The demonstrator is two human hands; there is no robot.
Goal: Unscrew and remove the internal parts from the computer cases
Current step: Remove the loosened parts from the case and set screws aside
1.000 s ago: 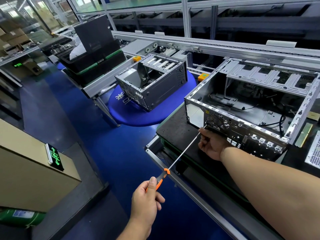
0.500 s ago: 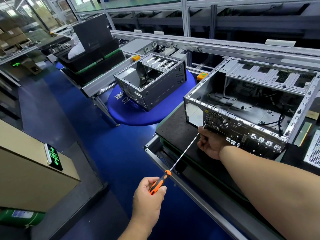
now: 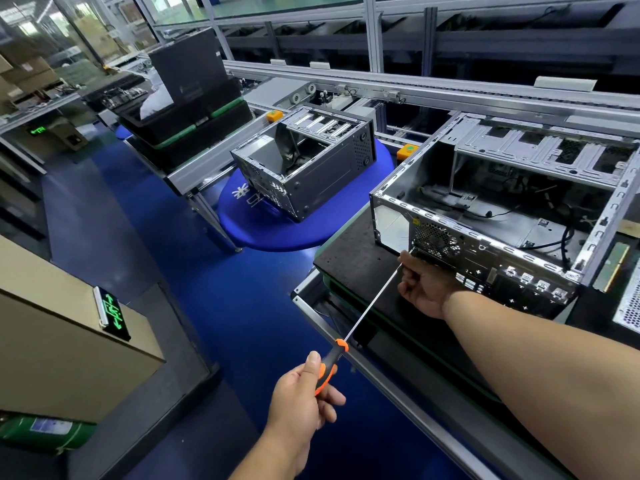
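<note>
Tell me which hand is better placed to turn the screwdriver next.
The left hand: it grips the orange handle of the screwdriver. The right hand only steadies the shaft near the near computer case.

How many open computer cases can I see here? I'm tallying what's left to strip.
2. One case sits on the black mat at right, where the hands work; the other case rests on the blue round table behind. Others may be hidden.

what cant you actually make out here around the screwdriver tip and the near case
Head view only:
- Screwdriver tip and any screw: hidden behind the right hand.
- Right fingers: curled toward the shaft, grip unclear.
- Near computer case: right end cut off by the frame edge.
- Rear ports: too small to identify.
</note>
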